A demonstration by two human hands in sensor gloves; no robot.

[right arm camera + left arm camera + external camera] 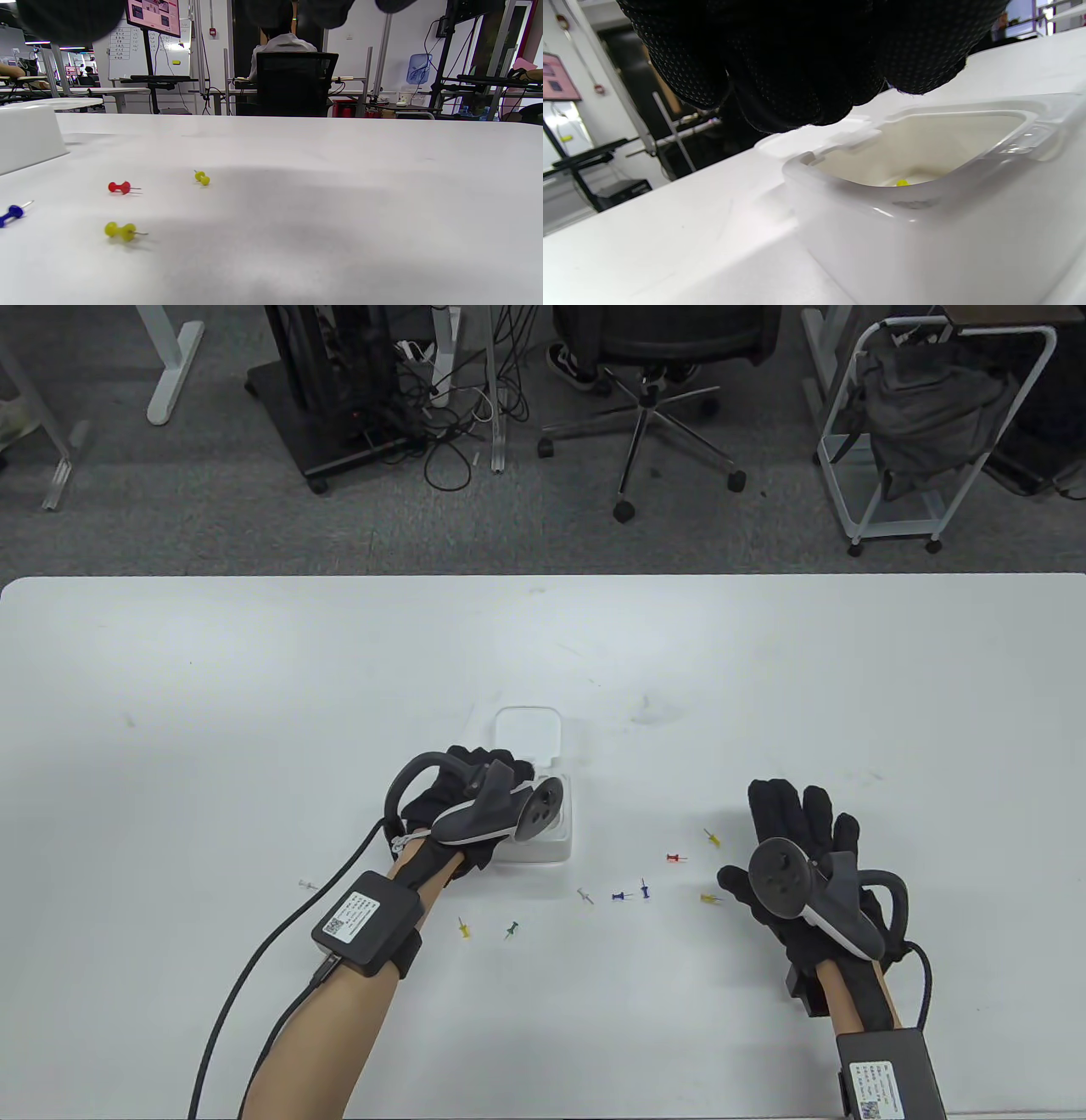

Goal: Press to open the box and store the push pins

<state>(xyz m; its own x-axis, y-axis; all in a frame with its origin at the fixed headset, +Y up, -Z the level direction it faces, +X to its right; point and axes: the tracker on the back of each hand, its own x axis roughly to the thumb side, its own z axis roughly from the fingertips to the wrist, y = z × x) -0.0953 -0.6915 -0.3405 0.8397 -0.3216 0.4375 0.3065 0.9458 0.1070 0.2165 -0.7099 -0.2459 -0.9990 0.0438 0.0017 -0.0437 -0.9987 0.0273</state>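
A white box (556, 841) sits mid-table with its lid (529, 731) flipped open toward the far side. My left hand (502, 769) hovers over the open box. In the left wrist view its fingertips (806, 101) are bunched together just above the opening, and I see nothing between them. One yellow pin (902, 182) lies inside the box (925, 220). My right hand (802, 824) lies flat with its fingers spread and empty, to the right of a red pin (675, 858) and two yellow pins (712, 837) (711, 897).
Other pins lie loose in front of the box: two blue (645, 889) (621, 896), a pale one (584, 894), a green one (511, 931), a yellow one (463, 931) and a clear one (307, 886) to the far left. The right wrist view shows the red pin (120, 187) and yellow pins (202, 178) (120, 231).
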